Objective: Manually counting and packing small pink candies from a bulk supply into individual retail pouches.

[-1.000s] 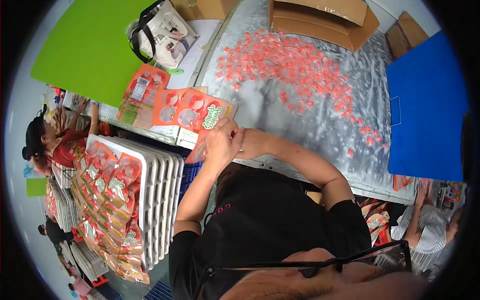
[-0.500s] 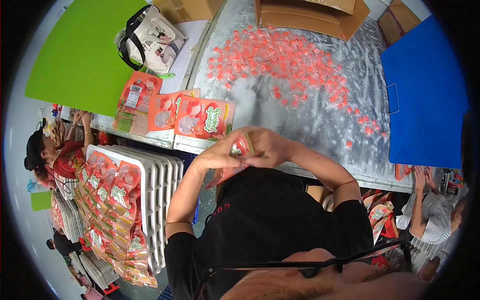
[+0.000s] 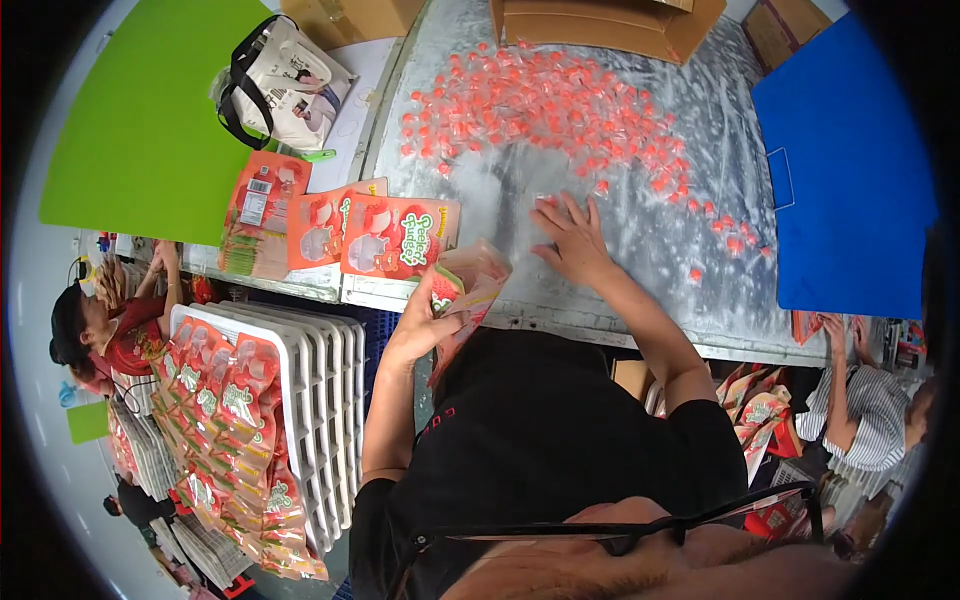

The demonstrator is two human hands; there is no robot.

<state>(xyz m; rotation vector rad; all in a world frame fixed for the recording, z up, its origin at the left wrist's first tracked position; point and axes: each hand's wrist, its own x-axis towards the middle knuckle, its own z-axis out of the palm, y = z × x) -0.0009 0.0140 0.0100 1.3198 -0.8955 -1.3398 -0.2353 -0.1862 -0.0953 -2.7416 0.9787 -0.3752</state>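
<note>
At the near edge of the metal table (image 3: 640,300), my left hand (image 3: 425,325) grips an open orange stand-up pouch (image 3: 465,290) while my right hand (image 3: 575,240) lies spread, fingers wide and holding nothing, on the bare metal.

From my seat the pouch mouth looks tilted toward the right hand; the scatter of small red wrapped candies (image 3: 560,115) lies just beyond its fingertips, loose ones trailing right; I would judge it best to keep the mouth open and near the table edge, and rake few pieces so none slide off; flat printed pouches (image 3: 395,235) lie left of the hands, a tote bag (image 3: 285,80) beyond them, a blue board (image 3: 850,170) far right; filled pouches (image 3: 225,400) rest on white trays (image 3: 320,400) below left.
</note>
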